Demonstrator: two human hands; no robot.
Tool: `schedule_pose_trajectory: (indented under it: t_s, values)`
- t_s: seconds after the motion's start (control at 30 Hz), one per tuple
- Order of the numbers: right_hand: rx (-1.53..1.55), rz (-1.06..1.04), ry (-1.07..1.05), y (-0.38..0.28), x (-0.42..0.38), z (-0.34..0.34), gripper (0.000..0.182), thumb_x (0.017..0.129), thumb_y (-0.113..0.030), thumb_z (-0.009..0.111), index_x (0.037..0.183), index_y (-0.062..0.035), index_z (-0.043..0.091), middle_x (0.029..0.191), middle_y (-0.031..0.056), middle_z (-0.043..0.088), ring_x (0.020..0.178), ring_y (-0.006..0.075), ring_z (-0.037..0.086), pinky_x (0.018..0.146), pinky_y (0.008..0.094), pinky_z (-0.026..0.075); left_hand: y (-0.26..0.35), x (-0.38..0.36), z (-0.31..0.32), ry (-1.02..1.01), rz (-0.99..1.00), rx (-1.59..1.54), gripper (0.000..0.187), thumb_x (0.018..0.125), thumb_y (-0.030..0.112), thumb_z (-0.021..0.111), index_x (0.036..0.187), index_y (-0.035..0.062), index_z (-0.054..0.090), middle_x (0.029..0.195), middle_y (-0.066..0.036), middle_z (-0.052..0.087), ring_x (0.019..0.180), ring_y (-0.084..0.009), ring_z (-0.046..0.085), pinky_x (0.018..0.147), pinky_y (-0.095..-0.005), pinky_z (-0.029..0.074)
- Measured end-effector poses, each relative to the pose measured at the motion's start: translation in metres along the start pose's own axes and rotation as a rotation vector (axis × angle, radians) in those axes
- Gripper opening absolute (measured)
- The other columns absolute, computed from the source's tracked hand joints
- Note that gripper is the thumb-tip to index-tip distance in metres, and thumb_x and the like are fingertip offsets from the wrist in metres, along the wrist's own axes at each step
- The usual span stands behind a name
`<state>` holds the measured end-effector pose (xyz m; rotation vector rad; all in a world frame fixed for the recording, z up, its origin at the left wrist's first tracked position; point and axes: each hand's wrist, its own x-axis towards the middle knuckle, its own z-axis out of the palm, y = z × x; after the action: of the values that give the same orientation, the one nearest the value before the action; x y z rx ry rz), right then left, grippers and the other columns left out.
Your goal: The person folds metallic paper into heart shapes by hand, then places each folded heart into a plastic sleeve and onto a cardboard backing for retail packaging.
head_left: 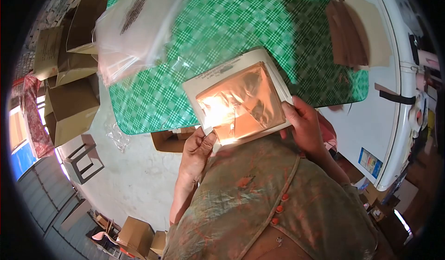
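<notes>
A flat white package (197,86) with a shiny copper-coloured panel, seemingly under clear film, is held tilted in front of my body, over the near edge of the green checked table cover (222,14). My left hand (197,151) pinches its lower left corner between thumb and fingers. At the right edge, my right hand (303,121) grips it with the thumb on top; some of its fingers are hidden underneath. Strong glare covers the package's left part. Small print runs along its upper border.
Clear plastic bags (134,28) lie at the table's upper left. Brown and cream sheets (354,33) are at the upper right. Open cardboard boxes (72,102) stand on the left, with a grey frame (83,160) below. Another box (162,142) sits under the table's near edge.
</notes>
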<state>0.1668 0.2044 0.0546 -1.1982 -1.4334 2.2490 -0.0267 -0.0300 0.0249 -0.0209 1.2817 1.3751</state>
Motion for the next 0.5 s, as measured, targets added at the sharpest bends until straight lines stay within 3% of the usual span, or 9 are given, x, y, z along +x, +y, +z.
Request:
schedule_pose_trajectory:
  t_s: [0.17, 0.27, 0.5]
  values:
    - [-0.162, 0.096, 0.174, -0.009, -0.003, 0.012, 0.021, 0.110, -0.021, 0.061, 0.097, -0.0046, 0.062, 0.079, -0.0022, 0.059, 0.058, 0.0061, 0.054, 0.047, 0.0232, 0.045, 0.020, -0.004, 0.015, -0.080, -0.060, -0.073, 0.037, 0.112, 0.023, 0.059, 0.141, -0.0001, 0.055, 0.116, -0.007, 0.071, 0.102, -0.0182, 0.072, 0.084, -0.0339, 0.063]
    - [-0.197, -0.058, 0.165, 0.005, 0.002, 0.006, 0.023, 0.109, -0.022, 0.063, 0.093, -0.0055, 0.060, 0.077, -0.0027, 0.058, 0.058, 0.0050, 0.055, 0.043, 0.0225, 0.042, 0.026, -0.005, 0.024, -0.065, -0.007, -0.123, 0.042, 0.110, 0.017, 0.062, 0.147, 0.0003, 0.049, 0.122, -0.009, 0.069, 0.105, -0.0224, 0.073, 0.088, -0.0426, 0.066]
    - [-0.311, -0.091, 0.195, -0.004, 0.007, 0.005, 0.028, 0.108, -0.025, 0.066, 0.090, -0.0054, 0.059, 0.073, -0.0035, 0.056, 0.057, 0.0051, 0.060, 0.044, 0.0223, 0.043, 0.026, -0.008, 0.026, -0.099, 0.084, -0.079, 0.055, 0.101, 0.000, 0.069, 0.151, 0.0026, 0.046, 0.137, -0.012, 0.067, 0.113, -0.0234, 0.072, 0.098, -0.0427, 0.063]
